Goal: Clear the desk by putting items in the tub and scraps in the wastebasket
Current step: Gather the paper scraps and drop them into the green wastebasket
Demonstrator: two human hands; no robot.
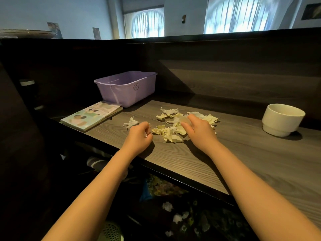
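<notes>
A pile of crumpled yellow and white paper scraps lies in the middle of the wooden desk. My right hand rests on the pile, its fingers and thumb pinching a pale scrap. My left hand hovers just left of the pile with fingers curled; a small white scrap shows between them. A single white scrap lies apart, just beyond my left hand. The purple tub stands at the back left. A white mesh wastebasket shows under the desk's front edge.
An illustrated book lies flat in front of the tub at the desk's left end. A white cup stands at the far right. A dark partition wall rises behind the desk. Several scraps lie on the patterned floor below.
</notes>
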